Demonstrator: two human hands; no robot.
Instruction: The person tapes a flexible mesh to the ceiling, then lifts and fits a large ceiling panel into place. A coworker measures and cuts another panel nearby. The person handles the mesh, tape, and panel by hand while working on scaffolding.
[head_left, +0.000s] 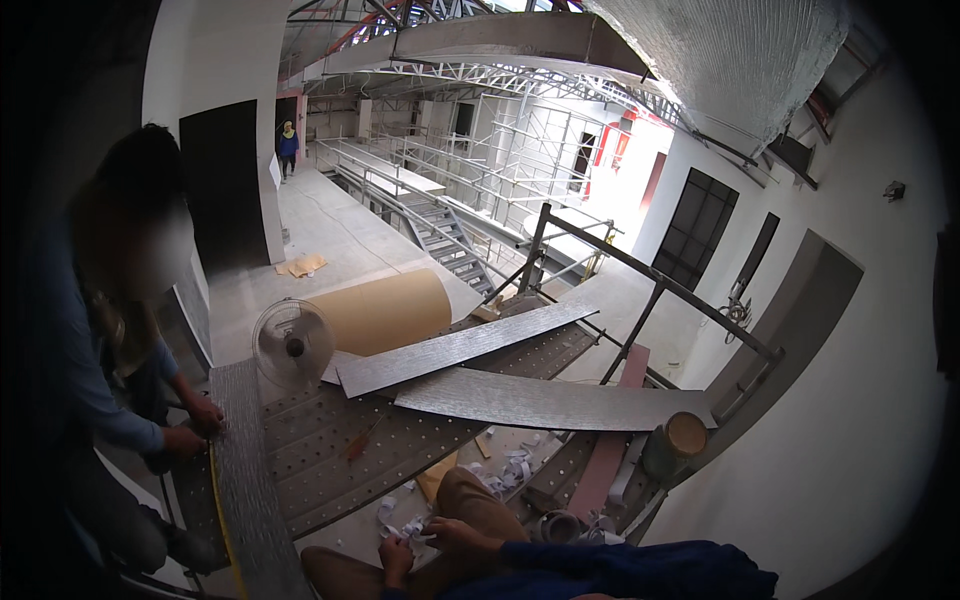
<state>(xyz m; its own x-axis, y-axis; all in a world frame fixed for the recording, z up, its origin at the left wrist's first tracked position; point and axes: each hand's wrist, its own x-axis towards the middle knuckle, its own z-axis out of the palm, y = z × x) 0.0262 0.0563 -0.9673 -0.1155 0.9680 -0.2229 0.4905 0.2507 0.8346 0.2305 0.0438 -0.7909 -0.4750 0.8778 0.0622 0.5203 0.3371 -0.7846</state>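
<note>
Low in the view, near my bent knees (pixel 475 505), both my hands are close together on a crumpled white strip (pixel 412 527). My left hand (pixel 397 556) is closed at the strip's lower end. Coming in from the right in a dark blue sleeve, my right hand (pixel 458 537) has its fingers curled at the strip's other side. The strip looks like thin paper or tape; its exact kind is unclear. More curled white strips (pixel 515 470) lie beyond my knee.
At left, another person's hands (pixel 205 425) hold a yellow tape measure (pixel 216 500) along a grey textured strip panel (pixel 240 450). The perforated platform (pixel 330 440) carries two more panels (pixel 550 395). A fan (pixel 292 345), brown roll (pixel 385 312), bucket (pixel 675 447) and railing (pixel 660 275) stand around.
</note>
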